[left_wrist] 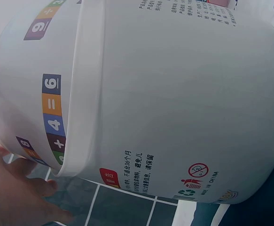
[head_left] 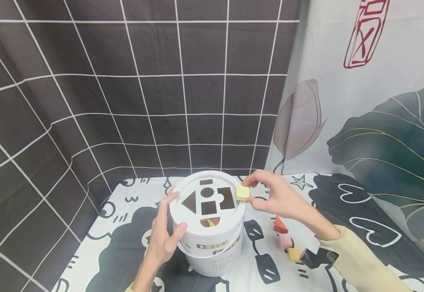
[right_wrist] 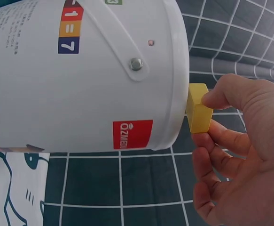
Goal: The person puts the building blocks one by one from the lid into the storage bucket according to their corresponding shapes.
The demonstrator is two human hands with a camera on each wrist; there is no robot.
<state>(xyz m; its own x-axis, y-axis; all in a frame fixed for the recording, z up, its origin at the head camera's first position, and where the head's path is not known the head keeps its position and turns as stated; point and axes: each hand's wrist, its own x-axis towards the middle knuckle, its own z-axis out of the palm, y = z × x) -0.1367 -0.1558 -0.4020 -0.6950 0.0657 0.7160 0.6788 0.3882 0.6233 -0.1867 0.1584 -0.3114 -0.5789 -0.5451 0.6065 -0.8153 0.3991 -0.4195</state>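
My right hand (head_left: 273,194) pinches a yellow block (head_left: 243,193) between thumb and fingers at the right rim of a white bucket's lid. In the right wrist view the yellow block (right_wrist: 199,108) sits right at the lid's edge. The white bucket (head_left: 215,261) stands upright, its lid (head_left: 183,186) cut with a triangle, a circle, a half-round and several squarish holes. My left hand (head_left: 164,229) rests on the lid's left side with fingers and thumb spread along the rim. Through the half-round hole, red and yellow pieces (head_left: 210,222) show inside.
Right of the bucket lie a red block (head_left: 280,225), a pink block (head_left: 285,241) and a yellow-orange block (head_left: 294,254) on the patterned cloth (head_left: 124,215). A dark gridded curtain (head_left: 153,97) hangs behind, and a white leaf-print curtain (head_left: 343,101) at the right.
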